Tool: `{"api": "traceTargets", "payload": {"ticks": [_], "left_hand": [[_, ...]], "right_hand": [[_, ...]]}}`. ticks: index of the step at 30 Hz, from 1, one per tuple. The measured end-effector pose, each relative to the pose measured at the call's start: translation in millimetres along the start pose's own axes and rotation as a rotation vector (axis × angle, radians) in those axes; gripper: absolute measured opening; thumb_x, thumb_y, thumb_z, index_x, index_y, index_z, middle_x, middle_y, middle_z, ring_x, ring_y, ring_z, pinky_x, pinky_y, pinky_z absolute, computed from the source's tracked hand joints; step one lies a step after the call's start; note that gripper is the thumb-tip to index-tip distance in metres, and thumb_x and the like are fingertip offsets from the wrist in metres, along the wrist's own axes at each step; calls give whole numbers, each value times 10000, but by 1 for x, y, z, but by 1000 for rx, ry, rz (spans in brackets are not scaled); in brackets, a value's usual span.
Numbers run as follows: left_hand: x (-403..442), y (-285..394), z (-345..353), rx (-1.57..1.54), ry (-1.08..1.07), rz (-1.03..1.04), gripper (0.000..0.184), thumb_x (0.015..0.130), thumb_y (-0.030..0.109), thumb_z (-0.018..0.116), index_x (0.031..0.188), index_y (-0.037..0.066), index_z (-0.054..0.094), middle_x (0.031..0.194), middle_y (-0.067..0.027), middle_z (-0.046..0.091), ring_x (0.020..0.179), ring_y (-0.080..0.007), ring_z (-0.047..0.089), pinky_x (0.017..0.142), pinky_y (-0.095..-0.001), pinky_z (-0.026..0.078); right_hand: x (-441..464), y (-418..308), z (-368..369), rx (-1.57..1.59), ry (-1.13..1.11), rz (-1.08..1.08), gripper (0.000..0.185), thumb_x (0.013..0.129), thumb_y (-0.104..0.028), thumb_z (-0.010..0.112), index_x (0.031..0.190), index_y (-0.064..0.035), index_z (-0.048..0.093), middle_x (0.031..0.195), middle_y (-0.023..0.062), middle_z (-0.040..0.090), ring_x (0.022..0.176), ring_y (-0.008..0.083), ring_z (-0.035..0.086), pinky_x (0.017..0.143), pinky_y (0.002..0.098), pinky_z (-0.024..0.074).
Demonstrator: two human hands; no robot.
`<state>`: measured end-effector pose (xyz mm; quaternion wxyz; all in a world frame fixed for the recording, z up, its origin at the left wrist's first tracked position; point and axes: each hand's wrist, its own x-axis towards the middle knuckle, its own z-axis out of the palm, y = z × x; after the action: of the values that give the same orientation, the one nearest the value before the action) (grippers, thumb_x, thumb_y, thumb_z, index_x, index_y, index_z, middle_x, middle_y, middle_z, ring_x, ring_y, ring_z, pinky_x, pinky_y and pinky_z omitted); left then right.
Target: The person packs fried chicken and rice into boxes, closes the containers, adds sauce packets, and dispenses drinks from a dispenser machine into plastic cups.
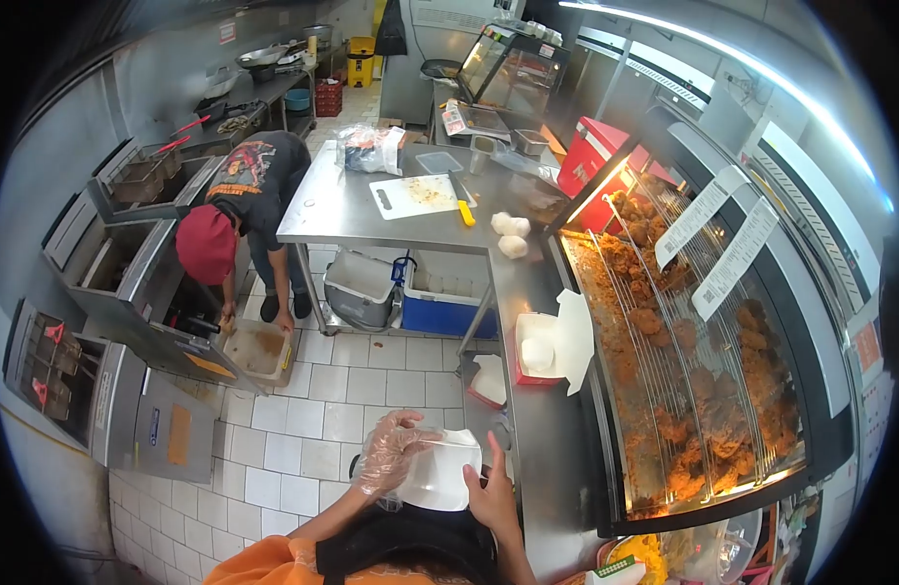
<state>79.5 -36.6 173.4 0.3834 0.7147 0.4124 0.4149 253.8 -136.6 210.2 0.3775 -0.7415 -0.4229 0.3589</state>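
Note:
Between my hands, in front of my body, I hold a white paper food box (444,476) with its pale inside facing up. My left hand (385,456), in a clear plastic glove, is closed on the box's left edge. On the opposite side, my bare right hand (492,495) grips the rim with the thumb against the inner wall. Ahead on the steel counter stands an open red-and-white box (569,341) with a round white bundle (538,354) in it. Several similar white bundles (511,234) lie farther back.
To the right, a heated display case (605,409) holds fried chicken (703,439). A cutting board (410,196) and a yellow-handled knife (466,212) lie on the steel table (323,219). At left, a co-worker (249,185) bends over a tub (257,353) beside the fryers (118,258).

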Motion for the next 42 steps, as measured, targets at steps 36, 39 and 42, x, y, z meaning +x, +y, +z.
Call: {"api": "traceTargets", "payload": {"ticks": [36, 39, 42], "left_hand": [[81, -175, -249, 77, 177, -809, 677, 980, 438, 552, 1512, 90, 322, 1202, -221, 645, 1119, -370, 625, 996, -438, 456], [110, -182, -269, 97, 179, -907, 711, 967, 455, 559, 1514, 73, 312, 1230, -227, 637, 1157, -391, 603, 1014, -444, 444], [121, -192, -290, 146, 238, -1012, 725, 952, 458, 577, 1508, 69, 322, 1235, -220, 641, 1186, -397, 587, 1024, -448, 438]], "right_hand": [[369, -83, 151, 319, -100, -96, 701, 882, 9, 534, 1530, 16, 266, 1438, 175, 463, 1255, 287, 516, 1061, 369, 405], [458, -117, 164, 233, -65, -226, 683, 939, 1, 481, 1556, -12, 189, 1477, 204, 413, 1258, 301, 518, 1070, 381, 403], [494, -188, 216, 45, -47, -294, 643, 965, -6, 468, 1550, -13, 203, 1516, 221, 358, 1344, 313, 440, 1129, 388, 331]]}}
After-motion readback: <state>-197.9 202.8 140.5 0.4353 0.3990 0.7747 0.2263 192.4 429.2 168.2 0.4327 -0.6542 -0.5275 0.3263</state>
